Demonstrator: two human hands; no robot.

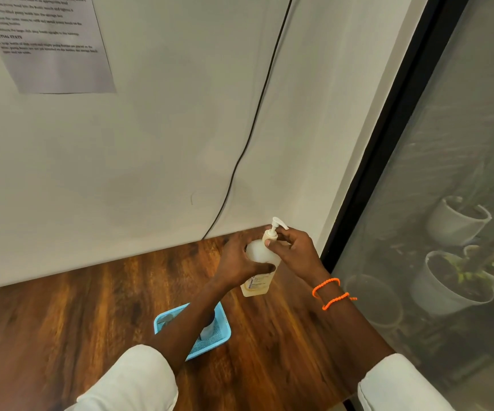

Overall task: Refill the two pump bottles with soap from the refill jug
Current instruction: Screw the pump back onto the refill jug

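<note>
Left hand (240,259) wraps pump bottle (259,262) body, fingers curled round it; right hand (294,247) pinches collar under pump head (278,225). We see bottle upright on wooden table (62,321) near back wall, close to right edge. Blue basket (192,330) sits nearer us, under left forearm, second bottle (207,327) partly hidden inside. Orange bands (330,292) on right wrist. We see no jug in view.

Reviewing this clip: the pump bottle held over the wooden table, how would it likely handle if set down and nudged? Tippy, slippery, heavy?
The pump bottle is tall and narrow with a pump head on top, so it probably tips easily. Its smooth plastic may be slippery, likelier with soap on it. The left hand grips the body while the right hand pinches the collar. Fill level is unclear, so weight is uncertain.
</note>
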